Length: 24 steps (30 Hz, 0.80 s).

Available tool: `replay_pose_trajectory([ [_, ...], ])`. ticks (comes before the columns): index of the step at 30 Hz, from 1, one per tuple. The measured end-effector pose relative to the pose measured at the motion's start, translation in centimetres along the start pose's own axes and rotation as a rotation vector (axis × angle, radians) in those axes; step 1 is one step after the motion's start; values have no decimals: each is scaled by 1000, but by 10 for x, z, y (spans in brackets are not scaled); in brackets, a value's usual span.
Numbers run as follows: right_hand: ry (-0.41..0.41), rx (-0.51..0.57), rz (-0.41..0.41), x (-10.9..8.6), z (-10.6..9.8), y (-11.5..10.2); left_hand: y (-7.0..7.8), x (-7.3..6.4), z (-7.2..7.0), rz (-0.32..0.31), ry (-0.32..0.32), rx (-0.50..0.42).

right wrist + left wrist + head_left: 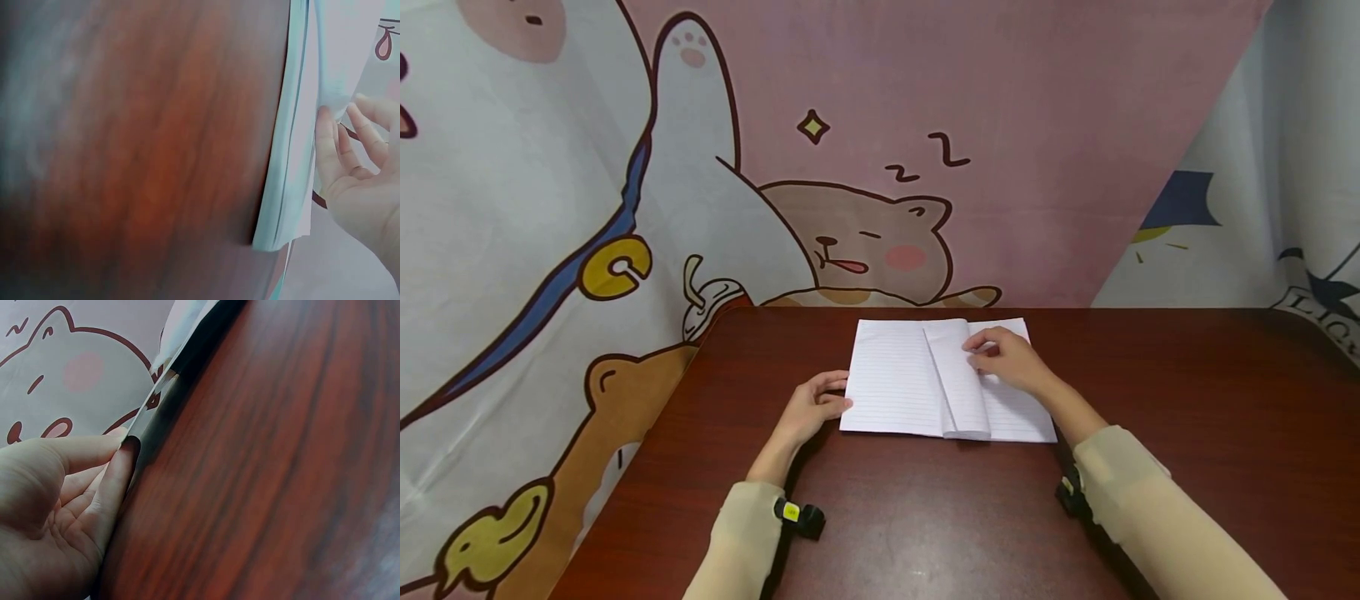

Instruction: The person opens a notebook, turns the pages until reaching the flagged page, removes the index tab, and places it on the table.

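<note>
An open notebook (895, 375) with lined white pages lies on the table. One page (953, 367) is lifted near the middle and curls over, its free edge toward the right. My right hand (1006, 360) pinches that edge between thumb and fingers; the right wrist view shows the fingertips (325, 119) at the curled paper (337, 56) above the thick page stack (287, 162). At the left side, my left hand (808, 408) grips the notebook's edge. In the left wrist view the thumb and fingers (94, 453) of that hand close on the thin edge (147, 406).
The dark reddish-brown wooden table (925, 517) extends around the notebook on both sides and in front. Behind it hangs a cloth backdrop (1037, 167) printed with cartoon animals. Each sleeve cuff carries a small black wrist camera (808, 521).
</note>
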State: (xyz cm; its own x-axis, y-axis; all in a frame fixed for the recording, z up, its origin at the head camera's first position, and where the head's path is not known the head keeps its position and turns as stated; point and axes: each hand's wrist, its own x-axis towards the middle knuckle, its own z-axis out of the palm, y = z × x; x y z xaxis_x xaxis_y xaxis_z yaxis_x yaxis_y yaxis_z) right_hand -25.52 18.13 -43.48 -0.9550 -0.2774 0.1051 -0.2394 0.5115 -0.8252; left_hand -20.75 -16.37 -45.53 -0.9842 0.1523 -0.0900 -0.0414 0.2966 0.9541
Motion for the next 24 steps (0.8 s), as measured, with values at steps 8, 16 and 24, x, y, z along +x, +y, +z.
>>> replay_pose_trajectory([
  [8,21,-52,-79,0,4,-6,0,0,0,-2,-1,1],
  [16,16,-44,-30,2,8,-7,1,0,0,-2,4,6],
  [24,27,-38,-19,4,15,-11,1,0,0,1,3,8],
])
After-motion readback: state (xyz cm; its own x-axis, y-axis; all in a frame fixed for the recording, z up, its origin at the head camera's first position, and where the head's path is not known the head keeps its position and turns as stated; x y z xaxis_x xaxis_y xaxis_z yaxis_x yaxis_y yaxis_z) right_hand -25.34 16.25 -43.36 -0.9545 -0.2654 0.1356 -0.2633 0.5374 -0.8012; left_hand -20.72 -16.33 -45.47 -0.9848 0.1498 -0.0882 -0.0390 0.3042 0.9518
